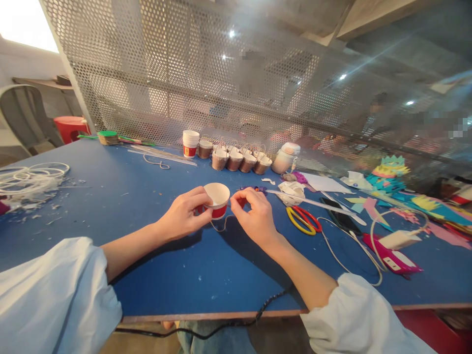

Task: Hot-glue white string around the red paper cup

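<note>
My left hand grips a small paper cup, white above and red below, holding it just above the blue table. My right hand is pinched at the cup's right side, its fingers closed on a thin whitish cord that loops down under the cup. Both sleeves are white.
Yellow and red scissors lie right of my right hand, with a long white stick, a dark phone and a pink glue gun beyond. Finished little buckets and stacked cups stand at the back. Coloured paper shapes far right, white rings far left.
</note>
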{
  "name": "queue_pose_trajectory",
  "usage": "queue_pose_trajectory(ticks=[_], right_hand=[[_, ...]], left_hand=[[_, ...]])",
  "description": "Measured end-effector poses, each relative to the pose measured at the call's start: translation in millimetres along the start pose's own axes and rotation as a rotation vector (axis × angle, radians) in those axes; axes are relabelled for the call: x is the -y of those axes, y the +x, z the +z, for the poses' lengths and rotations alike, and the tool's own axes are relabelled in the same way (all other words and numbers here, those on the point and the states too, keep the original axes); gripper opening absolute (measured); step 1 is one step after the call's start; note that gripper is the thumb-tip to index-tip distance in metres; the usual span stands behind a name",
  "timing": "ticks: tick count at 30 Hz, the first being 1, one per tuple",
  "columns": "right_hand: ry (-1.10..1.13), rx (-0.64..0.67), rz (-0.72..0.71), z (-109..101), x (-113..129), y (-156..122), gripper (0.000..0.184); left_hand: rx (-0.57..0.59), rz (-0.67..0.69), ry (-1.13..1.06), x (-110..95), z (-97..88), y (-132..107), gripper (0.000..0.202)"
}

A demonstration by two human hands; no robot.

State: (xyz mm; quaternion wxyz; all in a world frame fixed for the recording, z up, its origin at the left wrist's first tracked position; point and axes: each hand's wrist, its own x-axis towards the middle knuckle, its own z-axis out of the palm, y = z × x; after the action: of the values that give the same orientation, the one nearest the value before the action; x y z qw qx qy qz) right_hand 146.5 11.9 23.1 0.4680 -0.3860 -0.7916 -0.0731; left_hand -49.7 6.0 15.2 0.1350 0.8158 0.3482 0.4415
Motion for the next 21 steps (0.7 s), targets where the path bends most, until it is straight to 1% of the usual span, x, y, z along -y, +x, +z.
queue_pose_trajectory(ticks=[4,5,6,7,8,11,12,13,14,15,17,19,21], right_hand=[[0.119,-0.006,0.091,-12.8,-5.9,6.5,0.013],[0.148,0.013,0.112,-17.6,-7.5,8.5,0.014],[0.172,0.058,0.137,-23.1,-9.3,10.5,0.016],[0.193,0.137,0.171,-29.1,-11.6,12.5,0.018],[0.208,0.251,0.215,-35.7,-14.3,14.3,0.02],[0.203,0.718,0.364,-56.4,-25.8,17.7,0.026],[0.171,0.85,0.406,-63.1,-30.4,18.0,0.027],[0.127,0.946,0.446,-69.4,-35.1,17.9,0.029],[0.075,1.006,0.483,-75.3,-39.8,17.7,0.031],[0.018,1.032,0.52,-80.5,-44.4,17.4,0.034],[-0.121,1.024,0.579,-88.7,-53.6,17.0,0.042],[-0.274,0.957,0.595,-91.9,-63.0,17.2,0.048],[-0.349,0.833,0.58,-88.2,-73.5,17.3,0.048]], left_hand=[[-0.012,-0.06,-0.004,0.5,-0.1,0.8,0.015],[-0.014,-0.075,-0.011,0.9,0.0,1.0,0.017],[-0.017,-0.092,-0.02,1.5,-0.1,1.4,0.019],[-0.023,-0.107,-0.03,2.2,-0.2,1.8,0.021],[-0.035,-0.123,-0.039,3.0,-0.5,2.2,0.023],[-0.093,-0.178,-0.074,5.9,-1.6,3.6,0.025],[-0.11,-0.205,-0.095,6.8,-2.0,4.1,0.025],[-0.12,-0.239,-0.125,7.4,-2.4,4.6,0.025],[-0.122,-0.279,-0.161,7.7,-2.7,5.0,0.026],[-0.123,-0.319,-0.195,7.7,-3.0,5.4,0.027],[-0.123,-0.385,-0.243,6.8,-3.1,5.8,0.028],[-0.132,-0.417,-0.25,5.2,-2.6,5.8,0.028],[-0.127,-0.436,-0.251,3.7,-1.4,5.4,0.028]])
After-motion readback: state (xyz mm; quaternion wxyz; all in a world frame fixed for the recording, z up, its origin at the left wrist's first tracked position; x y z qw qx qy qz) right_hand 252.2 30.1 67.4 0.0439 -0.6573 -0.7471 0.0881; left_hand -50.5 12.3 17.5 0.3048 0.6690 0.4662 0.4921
